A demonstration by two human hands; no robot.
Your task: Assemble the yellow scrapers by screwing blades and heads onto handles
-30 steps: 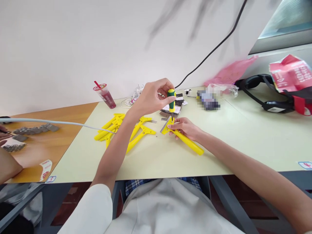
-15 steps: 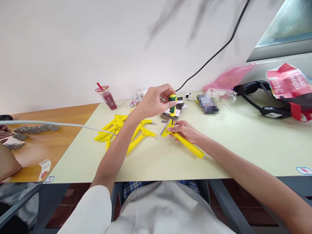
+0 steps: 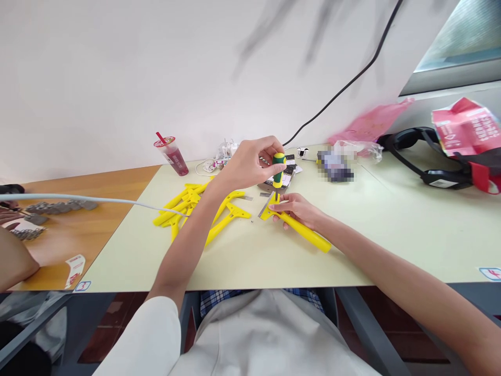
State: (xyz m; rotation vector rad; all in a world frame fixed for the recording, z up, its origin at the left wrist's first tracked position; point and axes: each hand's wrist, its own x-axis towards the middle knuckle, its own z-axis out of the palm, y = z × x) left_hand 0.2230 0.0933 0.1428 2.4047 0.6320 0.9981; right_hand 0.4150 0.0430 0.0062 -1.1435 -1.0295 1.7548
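My left hand grips the green and yellow handle of a screwdriver, held upright with its shaft pointing down. The tip meets the head of a yellow scraper, which has a metal blade along its edge. My right hand is closed around the scraper just below its head, thumb on top. To the left lies a pile of yellow scraper handles, partly hidden behind my left forearm. A small screw rests on the table between pile and scraper. Loose blades lie behind.
A cup with a red drink stands at the back left. A small box is behind the screwdriver. A black headset and pink packaging lie right. A white cable crosses from the left, where another person's arm shows.
Both hands keep their hold on the screwdriver and scraper, almost in place. The whole view has shifted slightly; nothing else visibly changed.
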